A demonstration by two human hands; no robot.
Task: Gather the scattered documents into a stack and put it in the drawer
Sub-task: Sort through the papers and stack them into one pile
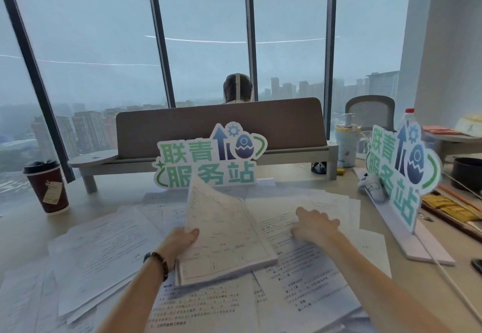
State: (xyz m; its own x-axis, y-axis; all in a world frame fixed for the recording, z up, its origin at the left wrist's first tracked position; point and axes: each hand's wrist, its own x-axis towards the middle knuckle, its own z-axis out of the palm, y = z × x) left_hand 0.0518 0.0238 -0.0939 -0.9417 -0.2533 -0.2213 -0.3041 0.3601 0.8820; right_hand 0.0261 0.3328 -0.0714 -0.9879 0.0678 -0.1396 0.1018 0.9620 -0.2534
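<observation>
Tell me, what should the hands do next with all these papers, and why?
Probably the right hand, resting with curled fingers on the loose sheets, should pick one up and add it to the stack that the left hand holds tilted up, because many papers lie scattered on the desk.

documents point(109, 244): matt white printed paper; table point(23, 231): smooth pale wood-look laminate, matt; coffee cup point(49, 189): dark red paper, glossy black plastic lid; signs point(208, 158): flat printed board; divider point(221, 126): matt brown cloth; bracelet point(157, 262): dark beads
</observation>
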